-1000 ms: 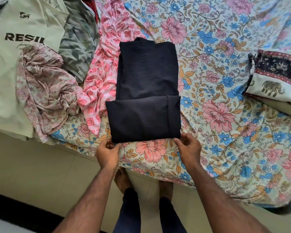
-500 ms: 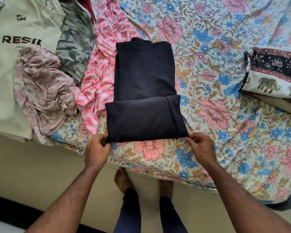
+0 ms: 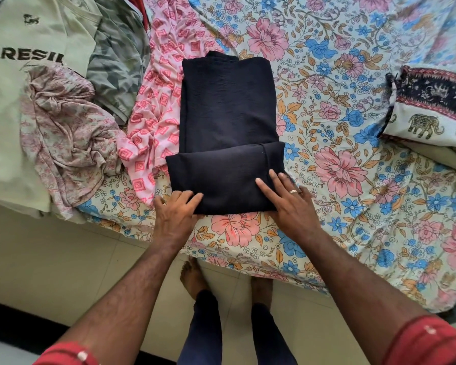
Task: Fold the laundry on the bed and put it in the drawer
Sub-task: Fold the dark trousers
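Two hands at the near edge of the floral bedsheet [image 3: 340, 164], both on the black garment [image 3: 227, 106]. Left hand [image 3: 175, 216] at the near left corner of the folded lower band, fingers curled over the edge and gripping the cloth. Right hand [image 3: 287, 204] flat on the near right corner, fingers straight and spread, pressing down; a ring on one finger. Black garment lying lengthwise mid-bed, near end doubled up into a thick band, left edge overlapping a pink patterned cloth [image 3: 156, 111]. Farther left, a crumpled pink floral piece [image 3: 63, 133], a camouflage shirt [image 3: 119, 67] and a pale green T-shirt [image 3: 19, 101] with dark lettering. At right, an elephant-print fabric [image 3: 429, 111]. Below, bare feet on tiled floor [image 3: 50, 259].
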